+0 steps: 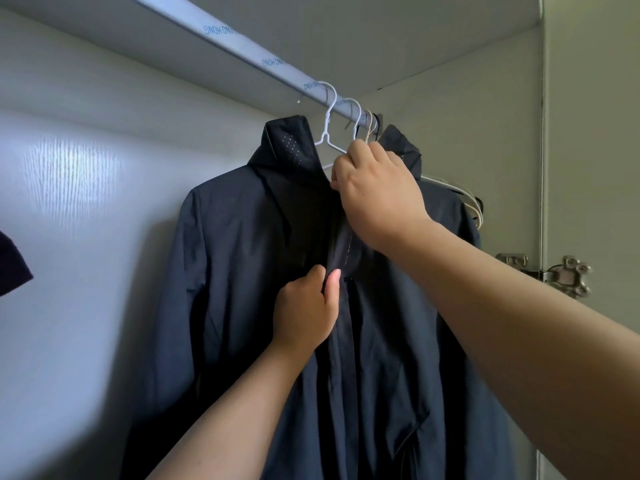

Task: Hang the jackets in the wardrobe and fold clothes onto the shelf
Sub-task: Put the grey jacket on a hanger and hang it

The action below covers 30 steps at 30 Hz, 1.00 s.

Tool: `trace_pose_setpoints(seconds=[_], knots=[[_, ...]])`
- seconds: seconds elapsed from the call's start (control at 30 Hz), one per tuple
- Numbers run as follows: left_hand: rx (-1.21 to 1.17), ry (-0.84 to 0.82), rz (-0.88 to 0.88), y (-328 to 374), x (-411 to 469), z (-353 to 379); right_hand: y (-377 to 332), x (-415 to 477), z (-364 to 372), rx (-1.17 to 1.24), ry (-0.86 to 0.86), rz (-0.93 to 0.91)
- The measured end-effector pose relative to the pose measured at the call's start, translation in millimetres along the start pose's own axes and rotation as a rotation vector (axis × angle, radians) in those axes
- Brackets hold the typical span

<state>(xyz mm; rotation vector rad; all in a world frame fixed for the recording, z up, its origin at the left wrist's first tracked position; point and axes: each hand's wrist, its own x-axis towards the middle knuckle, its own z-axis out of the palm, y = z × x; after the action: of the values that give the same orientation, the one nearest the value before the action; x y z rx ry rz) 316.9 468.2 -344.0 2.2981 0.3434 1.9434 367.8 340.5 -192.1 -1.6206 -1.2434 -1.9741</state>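
A dark navy hooded jacket (235,258) hangs on a white hanger (327,128) hooked over the silver wardrobe rail (249,51). My left hand (306,308) pinches the jacket's front edge at chest height, thumb on the fabric. Higher up, my right hand (377,199) grips the jacket's front opening at the collar, just under the hanger. A second dark jacket (446,271) hangs behind and to the right of the first, partly hidden by my right arm.
Several more hangers (367,124) sit bunched on the rail near the right wall. The white wardrobe side panel (86,202) stands at the left, with a dark cloth edge (12,263) poking in. A metal door hinge (568,275) is on the right.
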Motion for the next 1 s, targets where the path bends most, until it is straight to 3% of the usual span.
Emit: trace_pose_setpoints(seconds=[0.17, 0.27, 0.43, 0.6, 0.7, 0.77, 0.83, 1.0], knots=[[0.08, -0.089, -0.14, 11, 9, -7, -5, -14, -1, 0.03, -0.069, -0.012], [0.156, -0.035, -0.083, 27, 40, -17, -3, -9, -3, -0.016, -0.117, -0.006], [0.297, -0.144, -0.035, 43, 63, -19, -11, 0, -10, 0.065, -0.312, -0.026], [0.225, -0.149, -0.081, 38, 64, -17, -16, 2, -2, 0.872, -0.351, 0.73], [0.189, -0.134, -0.054, 31, 66, -13, -22, 2, 2, 1.149, -0.316, 1.045], [0.192, -0.144, -0.025, 23, 67, -11, -21, 3, -1, 1.298, -0.382, 1.244], [0.196, -0.155, -0.009, 15, 68, -10, -13, 5, -4, 1.358, -0.57, 1.323], [0.214, -0.156, 0.036, 5, 66, -11, 1, 13, -11, 1.394, -1.097, 1.269]])
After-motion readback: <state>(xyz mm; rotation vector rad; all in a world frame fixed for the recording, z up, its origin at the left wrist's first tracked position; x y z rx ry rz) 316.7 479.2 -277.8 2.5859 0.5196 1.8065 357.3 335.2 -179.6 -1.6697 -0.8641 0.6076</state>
